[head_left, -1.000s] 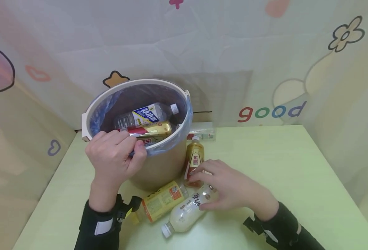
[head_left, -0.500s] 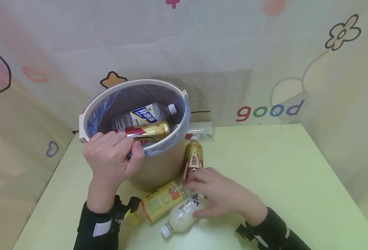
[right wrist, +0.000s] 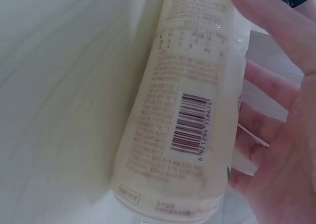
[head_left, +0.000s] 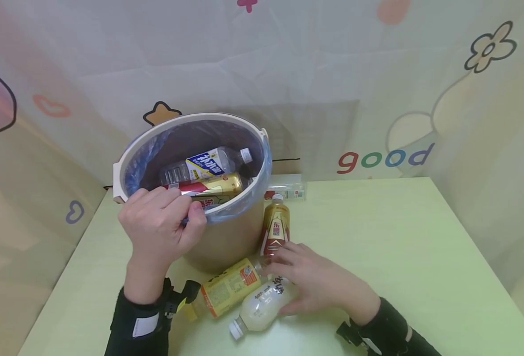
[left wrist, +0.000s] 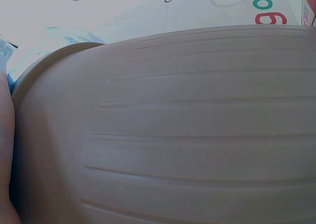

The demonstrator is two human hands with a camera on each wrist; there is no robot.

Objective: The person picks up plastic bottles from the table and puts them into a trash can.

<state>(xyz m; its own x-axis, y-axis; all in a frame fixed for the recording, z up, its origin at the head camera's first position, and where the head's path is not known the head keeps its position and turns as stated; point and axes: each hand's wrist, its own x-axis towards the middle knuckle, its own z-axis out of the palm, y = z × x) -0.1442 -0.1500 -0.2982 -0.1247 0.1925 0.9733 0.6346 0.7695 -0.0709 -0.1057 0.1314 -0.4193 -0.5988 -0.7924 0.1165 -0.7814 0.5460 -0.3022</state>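
My left hand point(head_left: 161, 225) grips the near rim of a beige trash bin point(head_left: 226, 242), lined with a blue plastic bag point(head_left: 240, 210). The bin's ribbed side point(left wrist: 197, 115) fills the left wrist view. On the table my right hand point(head_left: 317, 282) holds a milky white drink bottle point(head_left: 264, 306), which lies with its white cap towards the front left. In the right wrist view the thumb is on one side of this bottle point(right wrist: 182, 110) and the fingers are on the other. Beside it lies a yellow-labelled bottle point(head_left: 231, 287), against the bin's foot.
A gold-and-red bottle point(head_left: 276, 222) stands or leans right of the bin. Behind it lies a clear plastic container point(head_left: 288, 188). Inside the bin are a clear bottle with a blue-and-white label point(head_left: 205, 164) and a gold-and-red container point(head_left: 222, 184). A printed curtain point(head_left: 315, 74) hangs behind.
My right hand has moved slightly left and down along the white bottle and closed in around its body. The left hand stays on the rim.
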